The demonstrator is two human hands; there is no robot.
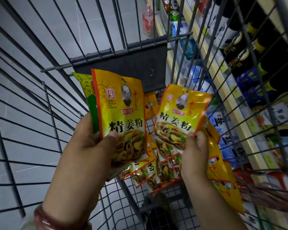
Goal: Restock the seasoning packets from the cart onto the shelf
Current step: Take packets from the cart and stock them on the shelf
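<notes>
My left hand (91, 140) grips a small stack of yellow seasoning packets (120, 113) upright over the wire cart (40, 103), thumb pressed on the front one; a green-edged packet shows behind it. My right hand (194, 151) pinches a single yellow packet (181, 113) by its lower edge, tilted to the right. Several more of the same packets (158, 168) lie loose in the cart's bottom, under both hands. The shelf (236, 103) runs along the right, seen through the cart's bars.
The shelf holds dark bottles (249, 52) with yellow labels, blue bags (204, 87) and white-labelled packs. A pink bottle (147, 22) stands at the shelf's far end. A dark flap (131, 67) hangs on the cart's front wall. Grey tiled floor lies on the left.
</notes>
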